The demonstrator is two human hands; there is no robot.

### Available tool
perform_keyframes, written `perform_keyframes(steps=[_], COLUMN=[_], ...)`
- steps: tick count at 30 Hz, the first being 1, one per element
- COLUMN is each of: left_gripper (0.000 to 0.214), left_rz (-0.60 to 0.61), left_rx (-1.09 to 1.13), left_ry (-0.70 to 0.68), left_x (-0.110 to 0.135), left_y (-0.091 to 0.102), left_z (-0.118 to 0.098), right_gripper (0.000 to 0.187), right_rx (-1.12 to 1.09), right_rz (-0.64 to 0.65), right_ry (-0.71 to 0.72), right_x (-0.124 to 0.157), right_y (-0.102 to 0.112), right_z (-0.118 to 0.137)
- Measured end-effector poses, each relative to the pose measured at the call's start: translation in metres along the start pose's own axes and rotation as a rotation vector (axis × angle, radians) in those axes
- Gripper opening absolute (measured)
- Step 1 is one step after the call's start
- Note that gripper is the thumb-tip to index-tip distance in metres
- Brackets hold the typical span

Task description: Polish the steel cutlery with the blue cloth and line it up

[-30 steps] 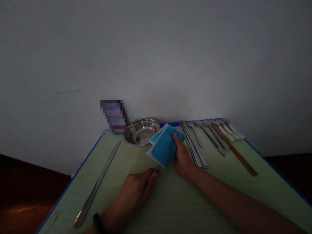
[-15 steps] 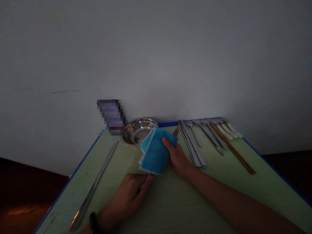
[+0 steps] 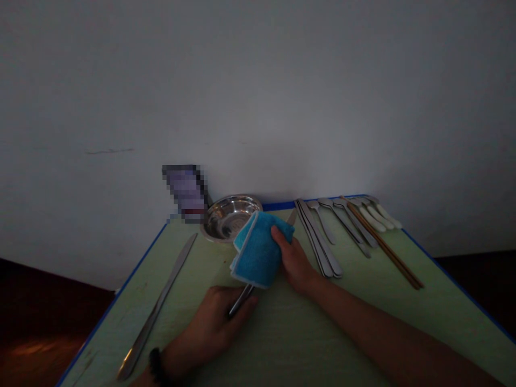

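Observation:
A table knife [image 3: 241,301] is held by its handle in my left hand [image 3: 215,322], low over the middle of the table. My right hand [image 3: 296,263] is closed on a folded blue cloth [image 3: 260,252] with pale edging, thumb on top. The cloth is wrapped around the knife's blade and hides most of it; the pointed tip shows beyond the cloth's far right corner. A second table knife [image 3: 161,298] lies at the left, pointing away from me. Behind the cloth stands a shiny metal bowl [image 3: 217,220], partly covered by it in view.
Right of the cloth lie several table knives [image 3: 316,242], metal spoons [image 3: 322,223], brown chopsticks [image 3: 387,250] and white-handled cutlery [image 3: 373,215]. A blurred-out phone-like device [image 3: 185,191] leans at the back left. The green table [image 3: 282,344] has blue edges and meets a wall [image 3: 258,97].
More of the knife's handle shows now between my left thumb and fingers, the thumb sitting slightly lower. The cloth and my right hand have barely moved.

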State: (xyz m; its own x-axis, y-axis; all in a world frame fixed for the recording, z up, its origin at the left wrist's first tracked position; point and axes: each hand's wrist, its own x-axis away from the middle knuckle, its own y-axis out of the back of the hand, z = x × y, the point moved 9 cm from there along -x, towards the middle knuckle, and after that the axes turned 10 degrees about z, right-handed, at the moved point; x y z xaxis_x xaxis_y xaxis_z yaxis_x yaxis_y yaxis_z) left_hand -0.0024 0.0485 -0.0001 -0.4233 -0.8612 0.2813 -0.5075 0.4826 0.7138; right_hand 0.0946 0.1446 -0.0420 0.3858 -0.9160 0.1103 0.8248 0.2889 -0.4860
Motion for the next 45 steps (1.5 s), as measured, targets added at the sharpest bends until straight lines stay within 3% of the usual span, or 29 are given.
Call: perform_keyframes(steps=[6, 12, 15, 20, 26, 30, 35, 41, 45], left_gripper=[0.034, 0.03, 0.031, 0.034, 0.043, 0.042, 0.037, 0.037, 0.037], left_rz=[-0.122, 0.052, 0.05, -0.094, -0.188, -0.203, -0.179, -0.163, -0.145], left_rx=[0.151, 0.183, 0.211, 0.224, 0.228, 0.244, 0.28, 0.263, 0.245], left_ry=[0.0, -0.13, -0.102, -0.023, 0.08, 0.087, 0.066, -0.106, -0.078], left_x=[0.012, 0.007, 0.003, -0.001, -0.001, 0.0, -0.001, 0.007, 0.006], left_y=[0.011, -0.002, -0.004, 0.003, 0.009, 0.012, 0.012, 0.011, 0.009], left_z=[0.009, -0.005, -0.005, 0.006, 0.016, 0.012, 0.012, 0.011, 0.01], right_gripper=[0.05, 0.052, 0.052, 0.048, 0.04, 0.038, 0.042, 0.051, 0.049], right_rx=[-0.29, -0.348, -0.265, 0.083, 0.267, 0.288, 0.174, -0.096, -0.216], right_rz=[-0.142, -0.122, -0.098, 0.035, 0.21, 0.259, 0.149, 0.014, -0.013], right_ry=[-0.067, -0.1, -0.082, -0.023, 0.013, 0.039, -0.015, -0.08, -0.084], right_x=[0.0, -0.002, -0.001, 0.001, 0.007, 0.009, 0.006, 0.001, -0.001], right_y=[0.009, 0.01, 0.009, 0.0, -0.018, -0.025, -0.015, -0.003, -0.002], right_z=[-0.006, -0.01, -0.008, 0.001, 0.015, 0.021, 0.009, -0.008, -0.007])
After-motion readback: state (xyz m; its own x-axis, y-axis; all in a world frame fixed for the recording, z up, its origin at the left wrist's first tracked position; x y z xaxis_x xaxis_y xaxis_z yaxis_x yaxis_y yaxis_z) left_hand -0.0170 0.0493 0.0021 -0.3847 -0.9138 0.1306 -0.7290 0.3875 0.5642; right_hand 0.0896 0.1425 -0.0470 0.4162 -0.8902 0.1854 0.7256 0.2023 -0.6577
